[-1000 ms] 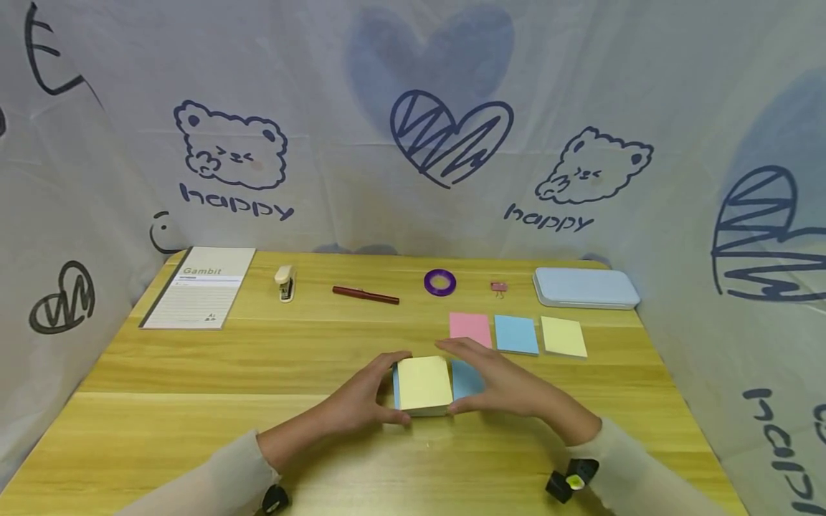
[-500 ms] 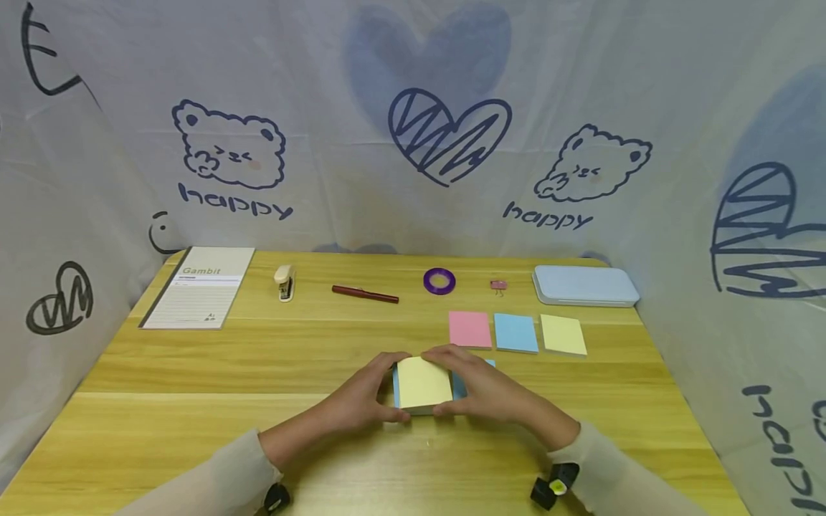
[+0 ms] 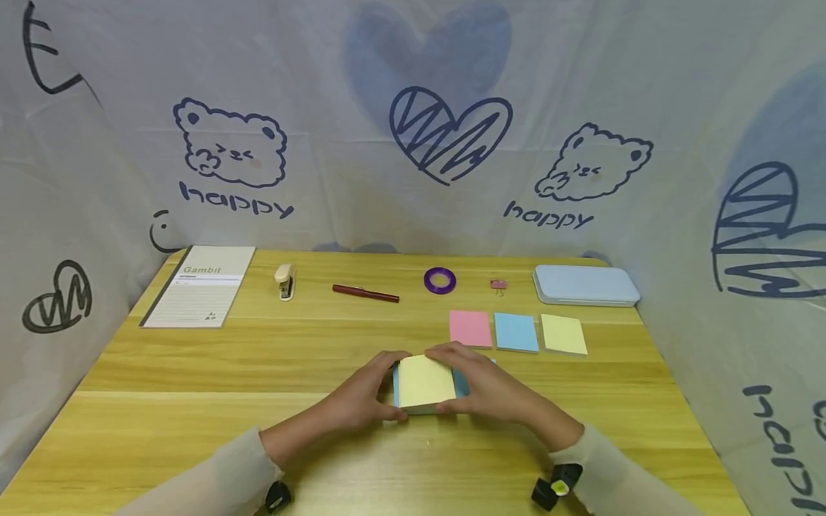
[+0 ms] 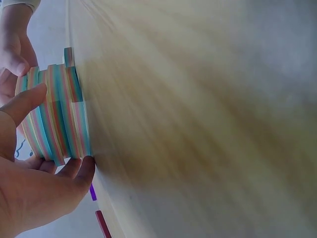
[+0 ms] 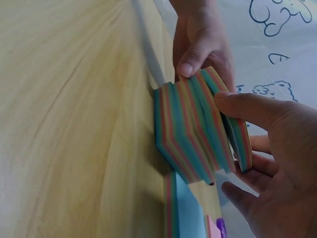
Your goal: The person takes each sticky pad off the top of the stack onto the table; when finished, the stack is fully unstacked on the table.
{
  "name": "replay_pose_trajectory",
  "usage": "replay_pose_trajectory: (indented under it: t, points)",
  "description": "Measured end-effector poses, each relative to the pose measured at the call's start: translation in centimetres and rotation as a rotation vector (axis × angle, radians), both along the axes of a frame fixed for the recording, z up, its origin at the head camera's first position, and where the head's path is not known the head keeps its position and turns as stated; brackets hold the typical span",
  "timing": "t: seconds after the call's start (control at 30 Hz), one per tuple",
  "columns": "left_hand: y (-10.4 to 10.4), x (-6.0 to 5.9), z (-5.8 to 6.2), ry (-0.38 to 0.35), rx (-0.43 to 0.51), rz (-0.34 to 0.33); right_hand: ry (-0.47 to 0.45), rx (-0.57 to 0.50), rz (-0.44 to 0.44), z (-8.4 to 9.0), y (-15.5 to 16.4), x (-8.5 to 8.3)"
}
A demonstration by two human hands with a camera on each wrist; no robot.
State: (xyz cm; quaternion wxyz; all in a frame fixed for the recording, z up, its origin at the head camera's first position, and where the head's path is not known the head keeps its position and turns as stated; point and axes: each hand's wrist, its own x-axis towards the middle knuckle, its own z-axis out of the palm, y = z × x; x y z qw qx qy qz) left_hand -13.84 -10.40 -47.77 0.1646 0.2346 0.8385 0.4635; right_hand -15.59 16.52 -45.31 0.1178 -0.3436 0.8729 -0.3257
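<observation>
Wooden tabletop (image 3: 193, 373) carries a thick multicoloured sticky-note stack with a yellow top sheet (image 3: 422, 383) near its front centre. Left hand (image 3: 358, 398) grips the stack's left side with curled fingers; right hand (image 3: 493, 390) grips its right side likewise.

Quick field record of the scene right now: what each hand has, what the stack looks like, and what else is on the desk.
left hand: grips the left side of the sticky-note stack
right hand: grips the stack's right side, thumb on its near edge
stack: thick, yellow sheet on top, edges striped in several colours, layers slid out of line
under stack: blue pad flat on the table
behind stack: pink pad, blue pad, yellow pad in a row
back row: notebook, stapler, pen, tape roll, binder clip, tin case
</observation>
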Motion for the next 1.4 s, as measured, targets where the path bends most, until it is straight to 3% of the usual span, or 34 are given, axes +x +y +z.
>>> replay_pose_trajectory:
  t: [0.4, 0.83, 1.07, 1.4]
  points:
    - [0.2, 0.0, 0.4, 0.017, -0.011, 0.012, -0.034, -0.027, -0.118, 0.8, 4.9, 0.6]
    - [0.0, -0.1, 0.1, 0.029, -0.021, 0.001, -0.029, 0.004, -0.266, -1.8, 12.9, 1.0]
    - [0.0, 0.0, 0.1, 0.029, -0.027, 0.000, -0.014, 0.037, -0.279, -3.4, 15.5, 1.1]
    - [0.1, 0.0, -0.1, 0.035, -0.025, -0.001, 0.004, 0.084, -0.258, -4.4, 15.7, 1.3]
